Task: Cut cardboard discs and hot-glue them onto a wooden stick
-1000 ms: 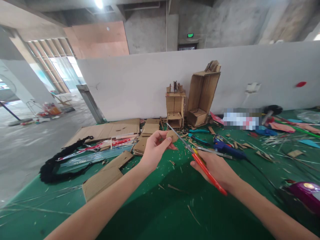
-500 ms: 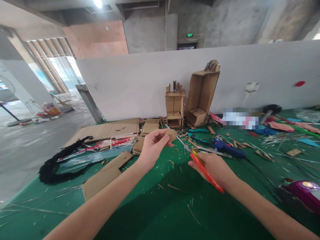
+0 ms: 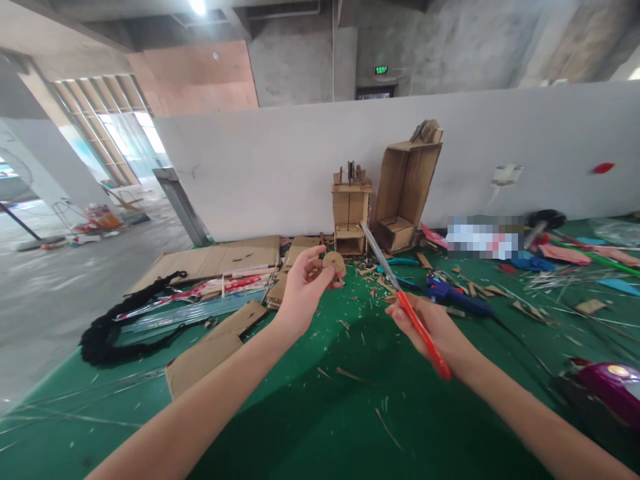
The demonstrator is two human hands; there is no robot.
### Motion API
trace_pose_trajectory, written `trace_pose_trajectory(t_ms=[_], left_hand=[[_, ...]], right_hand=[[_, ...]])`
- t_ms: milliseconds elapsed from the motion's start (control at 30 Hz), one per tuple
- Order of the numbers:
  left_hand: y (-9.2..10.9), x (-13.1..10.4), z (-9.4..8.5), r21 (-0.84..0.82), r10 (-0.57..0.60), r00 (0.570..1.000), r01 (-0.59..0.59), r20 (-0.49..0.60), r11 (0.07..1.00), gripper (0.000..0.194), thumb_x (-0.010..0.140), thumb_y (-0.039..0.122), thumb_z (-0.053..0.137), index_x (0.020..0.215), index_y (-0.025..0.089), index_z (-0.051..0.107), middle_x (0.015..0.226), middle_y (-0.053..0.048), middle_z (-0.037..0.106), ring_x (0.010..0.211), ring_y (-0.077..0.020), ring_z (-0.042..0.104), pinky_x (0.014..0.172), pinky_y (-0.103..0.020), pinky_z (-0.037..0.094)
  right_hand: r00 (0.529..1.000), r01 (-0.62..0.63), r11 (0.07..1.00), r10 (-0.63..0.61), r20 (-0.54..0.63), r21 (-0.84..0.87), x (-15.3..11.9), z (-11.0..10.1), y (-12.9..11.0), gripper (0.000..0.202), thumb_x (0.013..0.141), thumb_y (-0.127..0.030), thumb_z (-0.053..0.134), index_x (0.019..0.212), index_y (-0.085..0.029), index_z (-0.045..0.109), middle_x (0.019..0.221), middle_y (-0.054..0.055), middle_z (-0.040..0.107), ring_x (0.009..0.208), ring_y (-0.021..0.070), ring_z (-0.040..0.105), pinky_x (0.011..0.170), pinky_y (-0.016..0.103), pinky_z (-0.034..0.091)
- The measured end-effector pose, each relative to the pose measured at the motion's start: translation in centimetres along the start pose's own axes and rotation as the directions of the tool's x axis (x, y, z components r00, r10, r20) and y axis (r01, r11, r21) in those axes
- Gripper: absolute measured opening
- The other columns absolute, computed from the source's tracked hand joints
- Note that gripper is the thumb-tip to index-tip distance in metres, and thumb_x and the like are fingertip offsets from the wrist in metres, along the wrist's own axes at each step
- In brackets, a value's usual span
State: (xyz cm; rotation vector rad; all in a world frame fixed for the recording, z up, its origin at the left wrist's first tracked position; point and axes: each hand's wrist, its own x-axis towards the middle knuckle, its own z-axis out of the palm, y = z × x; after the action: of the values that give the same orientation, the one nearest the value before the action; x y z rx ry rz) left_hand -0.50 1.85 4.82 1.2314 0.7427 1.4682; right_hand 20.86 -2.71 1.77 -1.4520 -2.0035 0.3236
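Note:
Pinched between the thumb and fingers of my left hand [image 3: 306,287] is a small round cardboard disc [image 3: 332,261], its flat face turned toward me. My right hand [image 3: 431,327] grips a pair of scissors [image 3: 413,315] by the red handle. The blades look closed and point up and to the left, apart from the disc. Behind the disc stands a small cardboard frame [image 3: 350,207] with a thin upright rod inside and pieces on its top.
A taller open cardboard box [image 3: 407,187] leans by the white partition [image 3: 260,173]. Blue-handled pliers [image 3: 400,261] and a blue glue gun [image 3: 457,297] lie right. Cardboard sheets [image 3: 215,263] and a black fuzzy strip [image 3: 100,333] lie left. Scraps litter the green table [image 3: 320,413].
The scissors have moved away from the disc to the right, and their blades have closed and swung more upright. My left hand has shifted slightly left, turning the disc's face toward me.

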Motion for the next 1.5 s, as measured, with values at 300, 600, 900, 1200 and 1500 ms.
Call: trace_pose_trajectory(t_ms=[300, 600, 900, 1200, 1500], left_hand=[[-0.5, 0.3, 0.0, 0.109, -0.003, 1.0, 0.003, -0.003, 0.994, 0.039, 0.066, 0.017, 0.071, 0.103, 0.016, 0.056, 0.088, -0.005, 0.066, 0.072, -0.0132, 0.063, 0.07, -0.03, 0.051], [-0.1, 0.6, -0.8, -0.042, -0.252, 0.967, 0.251, -0.035, 0.967, 0.026, 0.068, 0.031, 0.072, 0.089, 0.019, 0.062, 0.084, -0.002, 0.062, 0.077, -0.0142, 0.06, 0.064, -0.027, 0.05], [-0.5, 0.3, -1.0, 0.047, -0.108, 0.979, 0.101, 0.172, 0.994, 0.034, 0.07, 0.019, 0.069, 0.1, 0.018, 0.053, 0.1, -0.005, 0.06, 0.09, -0.0158, 0.059, 0.078, -0.032, 0.049], [-0.3, 0.0, -1.9, 0.339, 0.062, 0.936, -0.187, 0.347, 0.922, 0.04, 0.075, 0.014, 0.06, 0.114, 0.02, 0.054, 0.116, -0.007, 0.058, 0.107, -0.0182, 0.055, 0.097, -0.035, 0.04], [-1.3, -2.9, -1.4, 0.34, 0.025, 0.937, -0.151, 0.348, 0.928, 0.037, 0.073, 0.012, 0.061, 0.108, 0.021, 0.056, 0.115, -0.008, 0.057, 0.111, -0.0211, 0.053, 0.095, -0.037, 0.045]], right_hand=[[1.0, -0.007, 0.992, 0.007, 0.0, 0.125, 0.0, 0.3, -0.2, 0.031, 0.085, -0.046, 0.041, 0.084, -0.018, 0.054, 0.075, 0.006, 0.065, 0.064, 0.0204, 0.061, 0.06, 0.032, 0.047], [0.997, -0.067, 0.995, 0.065, 0.028, 0.08, 0.0, 0.4, -0.3, 0.037, 0.088, -0.05, 0.036, 0.089, -0.019, 0.056, 0.077, 0.007, 0.066, 0.068, 0.0224, 0.063, 0.06, 0.032, 0.047], [0.933, -0.335, 0.856, 0.359, -0.013, -0.394, 1.3, -1.0, 1.4, 0.05, 0.078, -0.064, 0.044, 0.09, -0.018, 0.06, 0.074, 0.014, 0.069, 0.068, 0.0325, 0.066, 0.057, 0.036, 0.046], [0.99, -0.137, 0.964, 0.142, 0.007, -0.227, 1.2, -1.4, 3.3, 0.039, 0.072, -0.042, 0.061, 0.101, -0.017, 0.062, 0.103, 0.014, 0.066, 0.095, 0.03, 0.063, 0.083, 0.042, 0.05], [0.967, -0.256, 0.639, 0.153, 0.206, 0.725, 1.2, 1.6, -2.9, 0.048, 0.078, -0.043, 0.06, 0.119, -0.024, 0.045, 0.122, 0.011, 0.056, 0.098, 0.023, 0.063, 0.081, 0.041, 0.055]])
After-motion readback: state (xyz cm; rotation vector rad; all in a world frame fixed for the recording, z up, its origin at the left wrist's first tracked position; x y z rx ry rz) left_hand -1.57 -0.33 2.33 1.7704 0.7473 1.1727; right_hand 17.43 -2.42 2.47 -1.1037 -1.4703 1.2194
